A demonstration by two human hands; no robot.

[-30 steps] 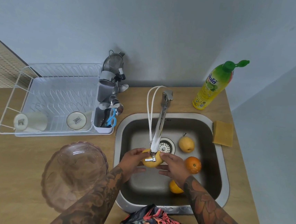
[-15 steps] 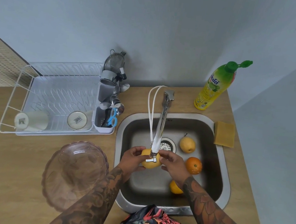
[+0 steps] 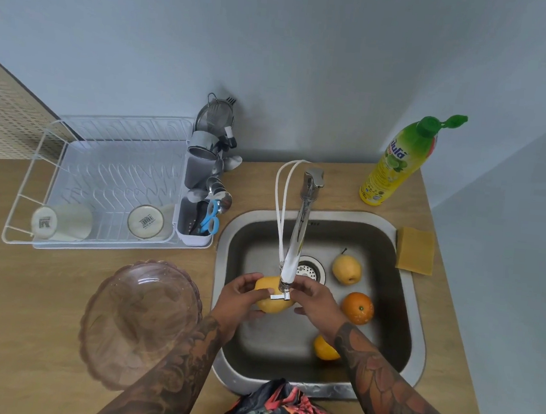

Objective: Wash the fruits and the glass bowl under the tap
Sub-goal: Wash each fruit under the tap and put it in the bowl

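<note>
Left hand (image 3: 237,298) and right hand (image 3: 314,302) both grasp round yellow fruit (image 3: 271,298) beneath chrome tap spout (image 3: 296,245), over stainless steel sink (image 3: 414,337); ribbed pink glass bowl (image 3: 140,322) sits left on counter.

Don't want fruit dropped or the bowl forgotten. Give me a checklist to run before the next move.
1. Yellow fruit held by left hand and right hand: ok.
2. Fruit under tap spout: ok.
3. Water running: cannot tell.
4. Pear, orange and another fruit waiting in sink: ok.
5. Glass bowl washed: not ok, it sits on the counter.
</note>
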